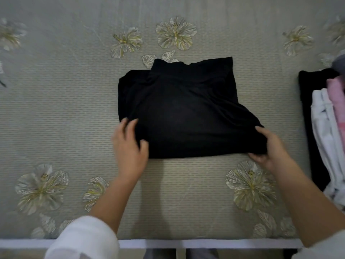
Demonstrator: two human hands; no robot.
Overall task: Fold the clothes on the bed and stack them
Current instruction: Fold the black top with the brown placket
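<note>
White sleeve point(82, 238) is seen nearest, at the bed edge point(149, 243). Beyond it, the folded black garment point(186, 113) is grasped at its near corners by the left hand point(128, 144) and the right hand point(268, 148). Stacked folded clothes point(328, 128) lie near, right of the right hand; open floral bedspread point(56, 109) is spread beyond the left hand.

Two hands point(129, 146) point(269, 149), one black garment point(186, 113), one stack of folded clothes point(325, 128)

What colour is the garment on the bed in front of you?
The garment is plain black; head view.
</note>
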